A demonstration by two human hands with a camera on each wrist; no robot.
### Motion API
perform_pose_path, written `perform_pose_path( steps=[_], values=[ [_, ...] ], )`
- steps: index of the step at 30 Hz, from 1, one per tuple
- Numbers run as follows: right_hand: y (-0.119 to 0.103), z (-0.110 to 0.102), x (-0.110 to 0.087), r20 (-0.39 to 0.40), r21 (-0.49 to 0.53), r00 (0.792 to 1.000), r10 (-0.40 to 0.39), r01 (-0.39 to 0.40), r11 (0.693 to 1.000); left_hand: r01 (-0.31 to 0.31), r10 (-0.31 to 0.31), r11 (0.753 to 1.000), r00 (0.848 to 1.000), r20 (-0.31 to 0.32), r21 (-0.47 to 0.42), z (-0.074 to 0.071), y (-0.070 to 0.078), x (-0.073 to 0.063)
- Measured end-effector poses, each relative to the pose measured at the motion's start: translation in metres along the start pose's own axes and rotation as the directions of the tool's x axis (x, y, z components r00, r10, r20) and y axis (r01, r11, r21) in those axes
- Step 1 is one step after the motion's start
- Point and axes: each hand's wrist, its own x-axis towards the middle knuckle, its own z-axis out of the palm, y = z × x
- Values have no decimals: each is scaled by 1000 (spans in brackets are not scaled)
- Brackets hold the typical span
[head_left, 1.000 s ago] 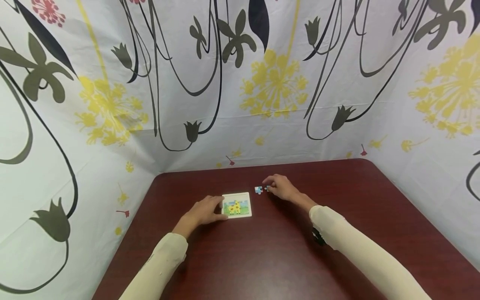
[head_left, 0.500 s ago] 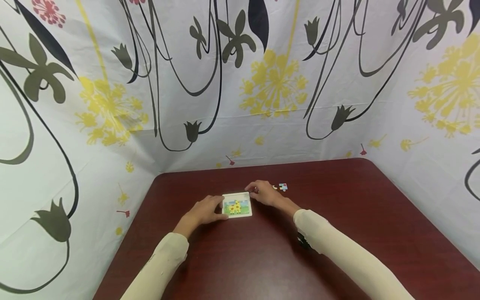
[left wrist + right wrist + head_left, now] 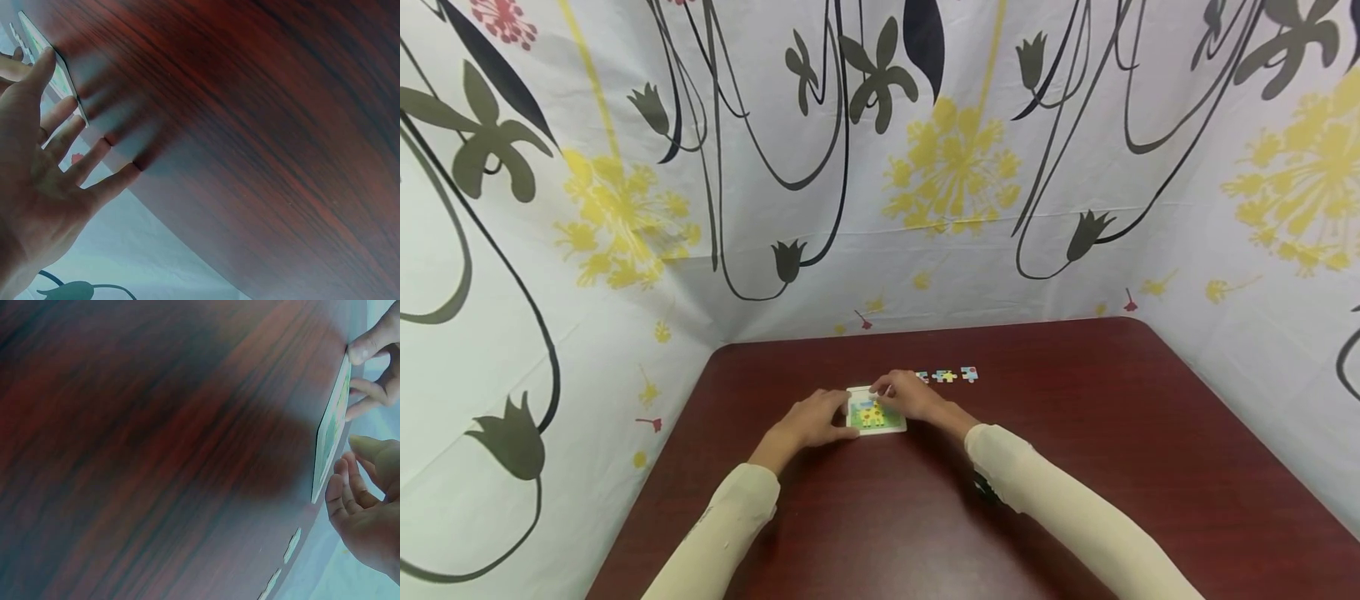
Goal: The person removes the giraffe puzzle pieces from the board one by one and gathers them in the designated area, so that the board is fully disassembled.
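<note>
one flat, rectangular, white-rimmed puzzle tray (image 3: 883,432) lies face up, its panel showing a printed yellow giraffe (image 3: 871,415) on green and blue. location: far half of the dark red-brown, wood-grained table (image 3: 1075,433).

left grip: wide. the bare left hand (image 3: 808,418) holds the tray across its left end, thumb at the near-left corner, fingers toward the far-left corner.

right grip: narrow. the bare right hand (image 3: 910,397) is over the far-right part of the tray, thumb and fingertips close together. whether anything is between them cannot be told; the fingers hide the spot.

governing relation: the tray extends leftward and nearward from the right fingertips. in the head view its longer side runs left to right, so the right hand enters from the right, roughly along that axis, opposite the left hand.

right of and beyond the tray, three small, flat jigsaw pieces form a row with narrow gaps: a partly hidden blue-and-white piece (image 3: 922,377), a yellow-and-pale piece (image 3: 944,376) and a light-blue piece with a red mark (image 3: 970,374). the right hand is the nearer to this row.

perimeter: white, flower-printed fabric (image 3: 1000,258) stands behind the table.
</note>
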Motion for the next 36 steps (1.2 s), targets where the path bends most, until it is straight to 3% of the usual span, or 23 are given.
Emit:
perform_pose_path(
  steps=[11, 20, 36],
  values=[
    [-6, 14, 3, 64, -78, 998, -18, 23, 997, -25, 25, 1000, 1000, -4, 12, -1, 2, -2],
    [-8, 16, 5, 64, -75, 998, 11, -6, 997, -52, 52, 999, 998, -33, 1, -1, 0, 0],
    [-7, 20, 5, 31, -40, 999, 42, -40, 998, -28, 27, 999, 999, -35, -27, 0, 1, 2]
  ],
)
